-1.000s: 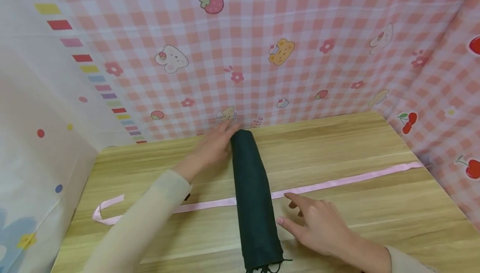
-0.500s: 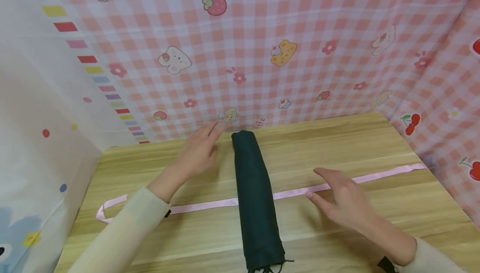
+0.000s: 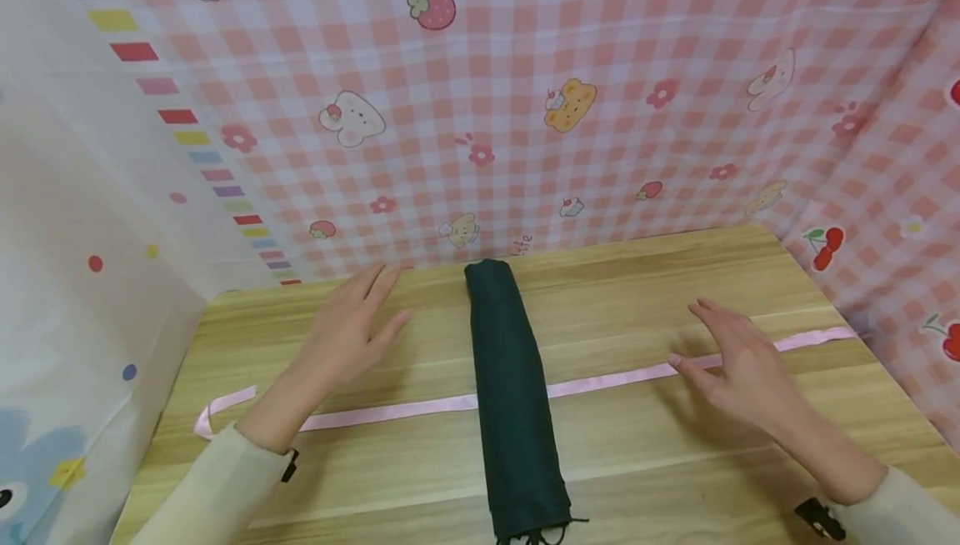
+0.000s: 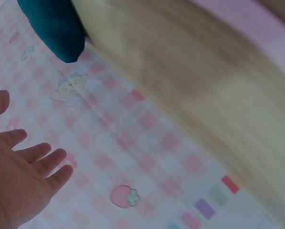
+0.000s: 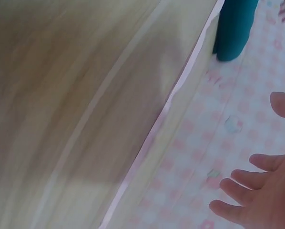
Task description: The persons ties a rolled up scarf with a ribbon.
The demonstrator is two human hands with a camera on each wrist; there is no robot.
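A dark green roll of cloth (image 3: 513,395), with thin dark strands at its near end, lies lengthwise on the wooden table (image 3: 630,462). Beneath it a pink ribbon (image 3: 397,414) runs crosswise, showing on both sides. To the left of the roll, my left hand (image 3: 337,341) is held apart from it with fingers extended and nothing in them. My right hand (image 3: 750,370), also holding nothing, is over the ribbon's right stretch with fingers spread. Both wrist views show the roll's far end (image 4: 56,36) away from the fingers.
A pink checked cloth (image 3: 420,128) with cartoon prints hangs along the table's back edge. White printed cloth (image 3: 90,220) covers the left side, and cherry-printed cloth (image 3: 892,253) the right. The ribbon's left end (image 3: 225,402) folds back on itself.
My left hand has come away from the roll's far end and moved left. My right hand has moved right and away from the roll, which lies where it was.
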